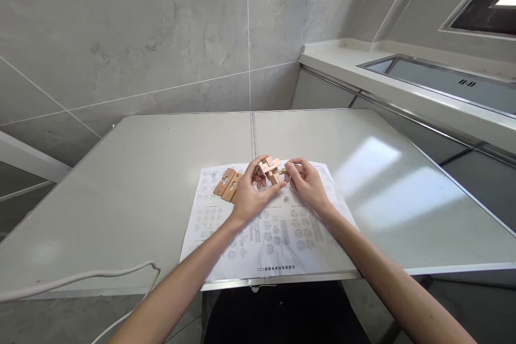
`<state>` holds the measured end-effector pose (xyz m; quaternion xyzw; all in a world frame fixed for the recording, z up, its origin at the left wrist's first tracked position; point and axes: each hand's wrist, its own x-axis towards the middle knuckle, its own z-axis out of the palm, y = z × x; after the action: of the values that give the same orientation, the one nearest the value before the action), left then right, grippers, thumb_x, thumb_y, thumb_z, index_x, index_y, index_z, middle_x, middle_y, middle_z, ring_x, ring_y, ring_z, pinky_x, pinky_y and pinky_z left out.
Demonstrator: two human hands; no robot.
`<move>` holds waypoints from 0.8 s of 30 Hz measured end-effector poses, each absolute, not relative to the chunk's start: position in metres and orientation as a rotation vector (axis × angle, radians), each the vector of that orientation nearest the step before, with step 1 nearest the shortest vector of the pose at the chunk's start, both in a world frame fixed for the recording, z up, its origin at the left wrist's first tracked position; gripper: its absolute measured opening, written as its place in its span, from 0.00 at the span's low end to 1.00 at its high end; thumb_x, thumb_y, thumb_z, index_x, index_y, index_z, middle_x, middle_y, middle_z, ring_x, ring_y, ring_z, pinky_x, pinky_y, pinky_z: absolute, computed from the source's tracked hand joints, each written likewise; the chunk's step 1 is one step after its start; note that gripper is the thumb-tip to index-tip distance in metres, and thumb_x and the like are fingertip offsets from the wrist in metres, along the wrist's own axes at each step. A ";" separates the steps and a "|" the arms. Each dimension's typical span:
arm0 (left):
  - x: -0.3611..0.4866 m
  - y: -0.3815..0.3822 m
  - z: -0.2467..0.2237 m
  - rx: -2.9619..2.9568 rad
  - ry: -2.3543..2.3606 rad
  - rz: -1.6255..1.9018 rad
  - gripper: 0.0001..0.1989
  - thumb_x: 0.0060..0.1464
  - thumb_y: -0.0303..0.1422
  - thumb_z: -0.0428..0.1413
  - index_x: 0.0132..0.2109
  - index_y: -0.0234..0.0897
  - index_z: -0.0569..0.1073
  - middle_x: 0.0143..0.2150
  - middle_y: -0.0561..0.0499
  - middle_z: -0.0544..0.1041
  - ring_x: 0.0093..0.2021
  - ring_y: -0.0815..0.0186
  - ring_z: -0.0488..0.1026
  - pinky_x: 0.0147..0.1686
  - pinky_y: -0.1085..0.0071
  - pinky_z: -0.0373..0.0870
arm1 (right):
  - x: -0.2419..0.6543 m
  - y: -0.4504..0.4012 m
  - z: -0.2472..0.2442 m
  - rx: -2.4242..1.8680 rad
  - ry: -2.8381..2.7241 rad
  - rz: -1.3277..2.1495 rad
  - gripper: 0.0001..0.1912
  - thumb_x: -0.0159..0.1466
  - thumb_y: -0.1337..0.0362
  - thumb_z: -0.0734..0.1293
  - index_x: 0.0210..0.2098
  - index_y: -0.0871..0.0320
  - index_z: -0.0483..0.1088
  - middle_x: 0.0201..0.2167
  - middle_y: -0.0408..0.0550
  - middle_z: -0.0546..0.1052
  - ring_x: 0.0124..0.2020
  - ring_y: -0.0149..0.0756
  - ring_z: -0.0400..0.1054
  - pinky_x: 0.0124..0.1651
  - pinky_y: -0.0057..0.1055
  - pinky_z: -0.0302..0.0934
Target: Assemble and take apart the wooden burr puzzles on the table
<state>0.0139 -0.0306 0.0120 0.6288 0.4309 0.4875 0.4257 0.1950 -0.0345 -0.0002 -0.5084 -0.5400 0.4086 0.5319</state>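
Above a printed instruction sheet [282, 258], my left hand [250, 193] grips a cluster of interlocking wooden puzzle pieces [271, 167] between thumb and fingers. My right hand [308, 185] is closed, its thumb and fingers pinching the end of a small wooden stick [282, 171] on the cluster's right side. Whether the stick is fully set into the cluster I cannot tell. Left of my left hand, flat notched wooden pieces [228, 184] with printed digits lie on the sheet, partly covered by that hand.
The sheet lies on a pale folding table [161, 172] with a centre seam. A white cable [88, 274] runs over the front left edge. A grey tiled wall [161, 27] stands behind, and a counter with a sink [443, 83] is at the right.
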 end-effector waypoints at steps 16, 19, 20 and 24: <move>0.013 -0.030 0.006 1.761 1.136 1.121 0.35 0.51 0.41 0.74 0.65 0.52 0.75 0.45 0.52 0.71 0.36 0.65 0.65 0.41 0.67 0.71 | 0.196 -0.042 -0.010 -1.262 -1.562 0.460 0.11 0.73 0.51 0.68 0.43 0.51 0.72 0.32 0.47 0.78 0.29 0.39 0.67 0.32 0.35 0.61; 0.014 -0.031 0.003 1.791 1.155 1.095 0.34 0.53 0.41 0.73 0.66 0.54 0.75 0.51 0.50 0.69 0.38 0.66 0.66 0.41 0.67 0.72 | 0.196 -0.043 -0.009 -1.248 -1.608 0.486 0.11 0.74 0.51 0.67 0.44 0.51 0.73 0.36 0.49 0.80 0.32 0.41 0.70 0.34 0.36 0.64; 0.014 -0.031 0.002 1.793 1.170 1.091 0.33 0.53 0.42 0.73 0.65 0.54 0.75 0.54 0.49 0.69 0.38 0.66 0.67 0.41 0.68 0.72 | 0.196 -0.044 -0.010 -1.244 -1.622 0.495 0.11 0.74 0.50 0.67 0.45 0.51 0.74 0.36 0.49 0.80 0.32 0.41 0.71 0.35 0.37 0.65; 0.015 -0.031 0.002 1.800 1.176 1.079 0.32 0.54 0.43 0.72 0.65 0.53 0.76 0.55 0.49 0.73 0.39 0.65 0.69 0.39 0.67 0.72 | 0.195 -0.046 -0.009 -1.225 -1.628 0.520 0.12 0.74 0.49 0.67 0.45 0.51 0.74 0.38 0.50 0.81 0.34 0.43 0.73 0.36 0.37 0.66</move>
<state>0.0147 -0.0312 0.0018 0.6981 0.4563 0.4186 0.3596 0.1946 -0.0457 -0.0093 -0.5057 -0.6722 0.2148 0.4963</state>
